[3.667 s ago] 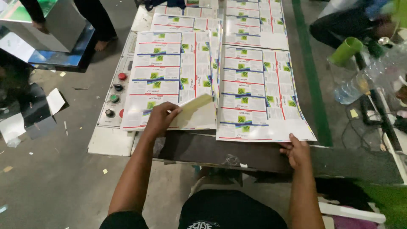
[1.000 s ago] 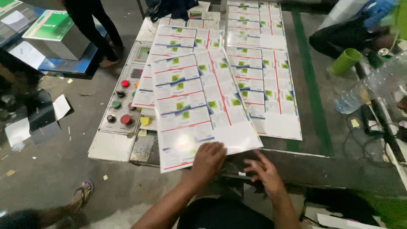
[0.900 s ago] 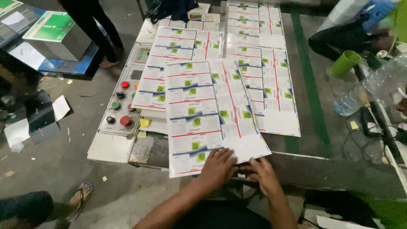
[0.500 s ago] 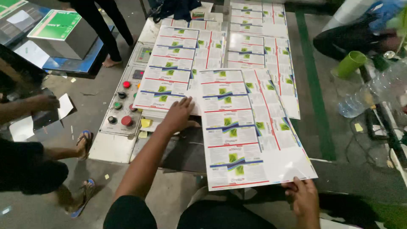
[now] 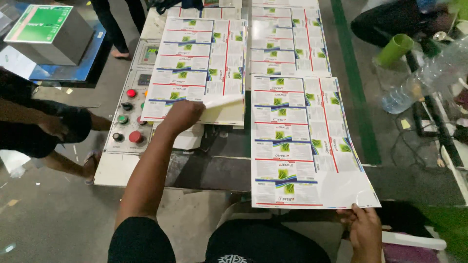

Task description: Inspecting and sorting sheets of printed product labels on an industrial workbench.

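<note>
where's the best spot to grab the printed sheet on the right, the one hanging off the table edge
Probably the near edge of the printed sheet, coming from the person's own side. That end juts past the table with nothing under it, so fingers can go beneath and a thumb on top. The right hand already pinches the near right corner this way. The far end lies flat, leaving no room underneath.

Since the earliest picture, a printed sheet (image 5: 304,141) has been drawn off the left stack (image 5: 197,68) and across to the right. A second ago both hands were close together at its near edge, with the sheet lying askew over the left side. Now it lies straight on the right side, its near end hanging over the table edge (image 5: 209,173). The right hand (image 5: 363,229) has dropped back to hold its near right corner, while the left hand (image 5: 183,109) has reached out and curls up the near edge of the left stack's top sheet.
</note>
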